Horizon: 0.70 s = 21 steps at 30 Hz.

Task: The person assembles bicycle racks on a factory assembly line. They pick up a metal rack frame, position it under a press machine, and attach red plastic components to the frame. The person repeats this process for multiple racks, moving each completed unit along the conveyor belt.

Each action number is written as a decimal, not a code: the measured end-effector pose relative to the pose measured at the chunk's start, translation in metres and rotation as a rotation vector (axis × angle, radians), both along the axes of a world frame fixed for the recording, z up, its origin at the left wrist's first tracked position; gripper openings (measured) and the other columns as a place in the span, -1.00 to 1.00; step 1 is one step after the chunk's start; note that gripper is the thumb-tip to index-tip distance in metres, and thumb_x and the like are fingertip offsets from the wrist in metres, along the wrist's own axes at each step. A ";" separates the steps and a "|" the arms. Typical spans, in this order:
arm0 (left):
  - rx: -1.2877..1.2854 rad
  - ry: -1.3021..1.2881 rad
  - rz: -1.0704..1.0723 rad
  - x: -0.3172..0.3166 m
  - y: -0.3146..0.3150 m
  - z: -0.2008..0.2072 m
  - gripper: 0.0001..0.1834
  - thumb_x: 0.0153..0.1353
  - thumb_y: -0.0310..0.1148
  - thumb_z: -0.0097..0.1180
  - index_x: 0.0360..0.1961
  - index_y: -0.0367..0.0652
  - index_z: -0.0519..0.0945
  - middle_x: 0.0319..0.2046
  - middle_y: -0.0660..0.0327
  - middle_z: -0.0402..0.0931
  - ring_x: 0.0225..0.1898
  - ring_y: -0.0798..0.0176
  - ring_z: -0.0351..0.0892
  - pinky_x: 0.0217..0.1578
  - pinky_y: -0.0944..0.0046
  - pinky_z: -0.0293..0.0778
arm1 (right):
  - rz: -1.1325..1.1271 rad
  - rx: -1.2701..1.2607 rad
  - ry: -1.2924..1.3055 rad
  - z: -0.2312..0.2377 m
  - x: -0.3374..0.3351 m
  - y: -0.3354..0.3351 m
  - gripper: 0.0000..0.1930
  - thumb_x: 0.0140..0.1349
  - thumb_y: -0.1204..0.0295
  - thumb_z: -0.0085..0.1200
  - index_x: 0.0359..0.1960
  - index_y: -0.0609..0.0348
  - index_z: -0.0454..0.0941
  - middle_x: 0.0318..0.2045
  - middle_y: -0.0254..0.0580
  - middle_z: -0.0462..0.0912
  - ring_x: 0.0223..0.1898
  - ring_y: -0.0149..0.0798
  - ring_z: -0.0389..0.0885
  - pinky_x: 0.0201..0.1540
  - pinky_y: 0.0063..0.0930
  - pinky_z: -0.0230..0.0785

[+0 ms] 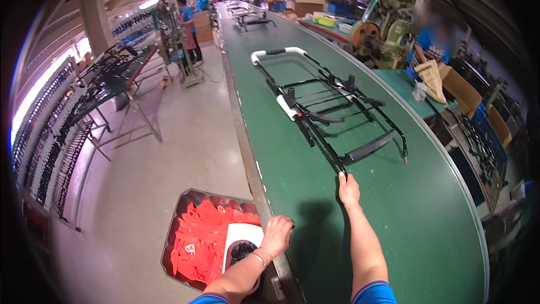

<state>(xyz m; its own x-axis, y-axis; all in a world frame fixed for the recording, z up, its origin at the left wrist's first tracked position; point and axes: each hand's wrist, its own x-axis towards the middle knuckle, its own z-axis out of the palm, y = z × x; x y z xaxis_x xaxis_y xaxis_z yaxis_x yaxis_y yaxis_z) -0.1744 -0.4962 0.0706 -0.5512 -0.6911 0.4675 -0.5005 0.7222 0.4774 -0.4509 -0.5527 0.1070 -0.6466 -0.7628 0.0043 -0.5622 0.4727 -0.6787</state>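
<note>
A black tubular metal frame [329, 114], like a stroller frame, lies on the green conveyor belt [416, 214]. White sleeves cover its far corners and part of its left side, and a red tip shows at its near right leg. My right hand [349, 190] is closed around the lower end of the frame's near left tube. By the belt's left edge, my left hand [277, 235] has its fingers curled together; whatever they hold is hidden. Just below that hand stands a white container [254, 231] with small black parts [242, 252] inside.
A dark crate [188, 197] of red plastic pieces [205, 242] stands left of the belt. More black frames [250, 18] lie farther along. A co-worker [433, 45] is at a side table on the right; another person [188, 22] stands at far left. A rack [112, 81] holds black frames.
</note>
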 end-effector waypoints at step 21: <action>0.189 0.385 0.161 0.074 0.040 -0.010 -0.79 0.03 -0.51 0.18 -0.27 -0.21 0.50 -0.36 0.07 0.44 -0.27 -0.01 0.42 -0.19 0.10 0.37 | -0.979 0.156 0.179 0.067 0.110 0.678 -0.81 0.19 0.42 0.14 -0.28 0.31 0.54 -0.42 -0.32 0.57 -0.35 -0.43 0.45 -0.22 -0.51 0.37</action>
<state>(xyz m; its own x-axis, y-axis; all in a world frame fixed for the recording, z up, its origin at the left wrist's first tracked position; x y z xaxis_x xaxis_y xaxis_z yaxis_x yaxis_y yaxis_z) -0.1000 -0.4558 0.0607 -0.2407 -0.8465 0.4749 -0.3601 0.5322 0.7662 -0.3412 0.1256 0.1740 -0.9887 0.1039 0.1080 0.0340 0.8573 -0.5136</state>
